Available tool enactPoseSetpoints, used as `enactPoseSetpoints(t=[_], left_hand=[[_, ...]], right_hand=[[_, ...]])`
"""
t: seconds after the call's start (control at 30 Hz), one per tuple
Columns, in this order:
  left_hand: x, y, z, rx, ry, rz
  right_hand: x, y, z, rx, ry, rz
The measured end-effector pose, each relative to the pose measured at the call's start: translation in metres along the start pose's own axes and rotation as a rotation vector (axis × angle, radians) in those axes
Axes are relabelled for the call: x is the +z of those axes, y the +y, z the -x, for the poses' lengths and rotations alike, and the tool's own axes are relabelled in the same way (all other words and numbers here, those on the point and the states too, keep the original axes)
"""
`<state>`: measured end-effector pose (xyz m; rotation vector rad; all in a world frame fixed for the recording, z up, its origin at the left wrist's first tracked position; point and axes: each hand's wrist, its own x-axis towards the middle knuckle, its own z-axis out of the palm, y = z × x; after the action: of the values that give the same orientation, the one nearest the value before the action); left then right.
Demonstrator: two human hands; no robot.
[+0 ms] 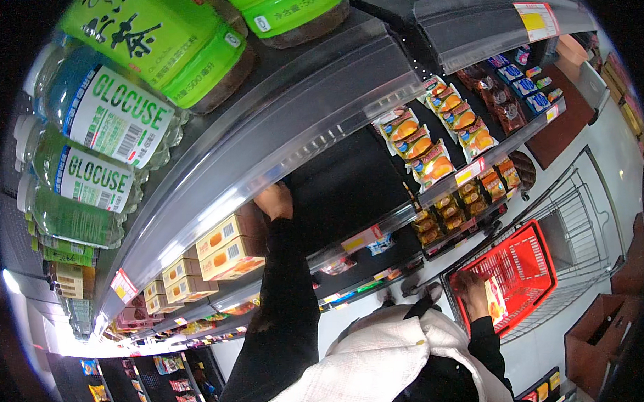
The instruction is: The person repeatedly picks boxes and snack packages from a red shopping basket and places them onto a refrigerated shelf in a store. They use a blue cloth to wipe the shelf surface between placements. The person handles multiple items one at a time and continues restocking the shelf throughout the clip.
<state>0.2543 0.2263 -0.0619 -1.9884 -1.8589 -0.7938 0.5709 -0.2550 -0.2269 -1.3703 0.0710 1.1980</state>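
My left hand (275, 201) reaches under the front edge of an upper shelf, into the shelf below it. Its fingers are hidden behind the clear plastic edge strip, so I cannot see what they hold. Stacked yellow-cream cartons (230, 252) stand just left of that wrist. On the other side, my right hand (470, 291) is over the near side of a red plastic shopping basket (542, 252). A yellow-and-red packet (496, 301) is in the basket right beside this hand. The hand is dark and blurred, so whether it grips the packet is unclear.
Bottles of glucose drink (119, 115) and green-labelled tea bottles (162, 52) stand on the upper shelf (307, 90). Packaged bread (427, 155) lines the lower shelf at right. The basket sits in a wire shopping cart (572, 203). A brown carton (592, 335) is on the floor.
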Motion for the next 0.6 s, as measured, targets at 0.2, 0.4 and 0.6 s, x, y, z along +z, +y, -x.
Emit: enactPoseSetpoints(t=[0.2,0.4,0.6], left_hand=[[-0.008,0.061,0.013,0.111,-0.212,-0.060],[0.001,0.151,0.021,0.379,-0.199,0.015],[0.022,0.182,0.023,0.491,-0.056,0.019]], right_hand=[[0.005,0.000,0.003,-0.001,-0.027,-0.080],[0.010,-0.003,0.009,-0.005,0.027,-0.093],[0.003,0.004,0.008,-0.025,0.002,0.022]])
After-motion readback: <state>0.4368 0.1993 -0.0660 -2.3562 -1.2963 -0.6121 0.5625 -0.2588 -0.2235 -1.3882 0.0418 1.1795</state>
